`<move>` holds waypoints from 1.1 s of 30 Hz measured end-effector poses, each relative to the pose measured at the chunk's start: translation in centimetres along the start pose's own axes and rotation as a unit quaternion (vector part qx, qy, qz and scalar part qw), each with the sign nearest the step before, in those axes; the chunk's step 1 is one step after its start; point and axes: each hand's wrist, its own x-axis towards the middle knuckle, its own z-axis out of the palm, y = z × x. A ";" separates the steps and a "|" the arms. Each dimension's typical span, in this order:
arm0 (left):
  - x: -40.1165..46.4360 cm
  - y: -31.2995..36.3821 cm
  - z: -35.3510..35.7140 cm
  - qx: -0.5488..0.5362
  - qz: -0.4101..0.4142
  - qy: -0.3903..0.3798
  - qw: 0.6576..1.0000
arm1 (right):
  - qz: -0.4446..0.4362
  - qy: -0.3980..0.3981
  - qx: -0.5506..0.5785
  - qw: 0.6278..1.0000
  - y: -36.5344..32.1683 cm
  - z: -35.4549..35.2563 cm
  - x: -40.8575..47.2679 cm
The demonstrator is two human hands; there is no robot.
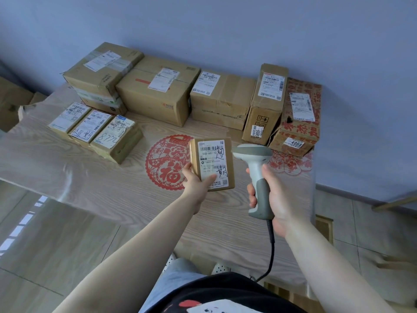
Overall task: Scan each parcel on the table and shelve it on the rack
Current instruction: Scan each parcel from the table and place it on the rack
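- Nearest the camera, at 6 o'clock, a dark shirt (228,294) with a red and white print fills the bottom edge, and two bare forearms reach out from it over the tabletop (94,177).
- At 9 o'clock, three small parcels (94,129) lie side by side, labels up, touching one another.
- Behind them, from 10 to 2 o'clock, a row of large boxes (155,91) stands along the blue wall (225,23); the leftmost one sits on top of another box.
- A red paper cutting (165,163) lies flat at the centre of the tabletop.
- The left hand (195,182) holds a small parcel (213,164) above the cutting, label facing the camera, fingers closed around its lower left corner, thumb on the label.
- Just right of it, the right hand (274,197) has its fingers wrapped round the handle of a grey and white scanner (255,163), whose head sits next to the parcel's right edge; its black cable (272,249) hangs towards 6 o'clock.
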 end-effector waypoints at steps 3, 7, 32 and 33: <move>-0.5 0.3 1.1 -0.009 0.000 0.003 1.000 | -0.016 -0.028 -0.046 0.998 0.3 1.1 -0.3; -1.5 0.8 1.8 -0.011 -0.005 0.007 1.000 | -0.028 -0.026 -0.041 0.998 0.7 2.1 -0.6; -3.2 0.5 1.3 0.011 0.000 0.041 0.999 | -0.056 -0.026 -0.052 0.997 1.4 2.8 -1.7; -3.4 0.5 1.3 0.011 0.000 0.041 0.999 | -0.054 -0.025 -0.053 0.997 1.4 2.7 -1.7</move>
